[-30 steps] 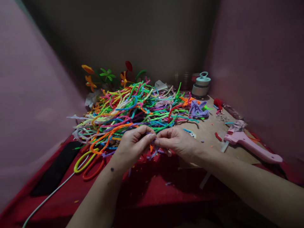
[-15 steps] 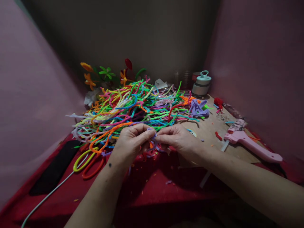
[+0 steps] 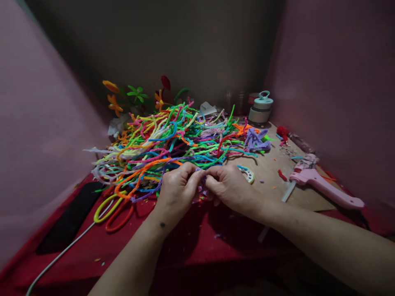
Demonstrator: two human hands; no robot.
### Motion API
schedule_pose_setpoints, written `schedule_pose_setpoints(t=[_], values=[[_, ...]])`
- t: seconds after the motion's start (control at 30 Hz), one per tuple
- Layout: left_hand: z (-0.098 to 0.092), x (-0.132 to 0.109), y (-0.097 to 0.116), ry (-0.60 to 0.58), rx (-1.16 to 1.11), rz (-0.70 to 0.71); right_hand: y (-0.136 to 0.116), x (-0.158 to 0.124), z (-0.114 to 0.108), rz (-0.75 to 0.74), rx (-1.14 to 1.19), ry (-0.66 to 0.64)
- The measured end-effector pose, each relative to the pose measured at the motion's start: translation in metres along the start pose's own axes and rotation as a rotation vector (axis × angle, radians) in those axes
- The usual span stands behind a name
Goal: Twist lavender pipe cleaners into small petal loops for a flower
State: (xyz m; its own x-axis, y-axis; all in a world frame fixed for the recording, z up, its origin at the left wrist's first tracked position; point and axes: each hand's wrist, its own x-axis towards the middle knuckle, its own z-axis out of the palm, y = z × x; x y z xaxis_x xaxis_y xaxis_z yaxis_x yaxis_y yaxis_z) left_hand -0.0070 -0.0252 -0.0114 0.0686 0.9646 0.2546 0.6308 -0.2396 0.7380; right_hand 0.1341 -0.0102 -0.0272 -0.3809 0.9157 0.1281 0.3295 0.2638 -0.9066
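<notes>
Close together over the table's middle, my left hand [image 3: 182, 183] and my right hand [image 3: 226, 183] both pinch a purple pipe cleaner [image 3: 202, 169]. Only a small part of it shows between the fingertips; the rest is hidden by them. Behind my hands spreads a big heap of pipe cleaners [image 3: 173, 135] in many colours. To its right lies a bundle of bent purple pipe cleaners [image 3: 257, 140]. A pale round disc with holes [image 3: 249, 174] is partly covered by my right hand.
A pink hot glue gun [image 3: 324, 187] lies on brown cardboard [image 3: 268, 193] at right. Scissors with yellow and red handles [image 3: 105, 211], a white cable [image 3: 61, 257] and a black flat object [image 3: 72, 218] are at left. A lidded jar [image 3: 261, 109] and pipe-cleaner flowers [image 3: 135, 93] stand behind.
My hands have turned and drawn closer together, moving slightly right. The purple loop that hung below my fingers is now mostly hidden. More of the round disc shows.
</notes>
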Motion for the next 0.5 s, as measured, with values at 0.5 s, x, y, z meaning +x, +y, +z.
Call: schedule_pose_setpoints(t=[0.5], values=[[-0.0067,0.0064,-0.0011,-0.076,-0.424,-0.145,-0.0056,0.0058,-0.0077,0.224,0.492,-0.17]])
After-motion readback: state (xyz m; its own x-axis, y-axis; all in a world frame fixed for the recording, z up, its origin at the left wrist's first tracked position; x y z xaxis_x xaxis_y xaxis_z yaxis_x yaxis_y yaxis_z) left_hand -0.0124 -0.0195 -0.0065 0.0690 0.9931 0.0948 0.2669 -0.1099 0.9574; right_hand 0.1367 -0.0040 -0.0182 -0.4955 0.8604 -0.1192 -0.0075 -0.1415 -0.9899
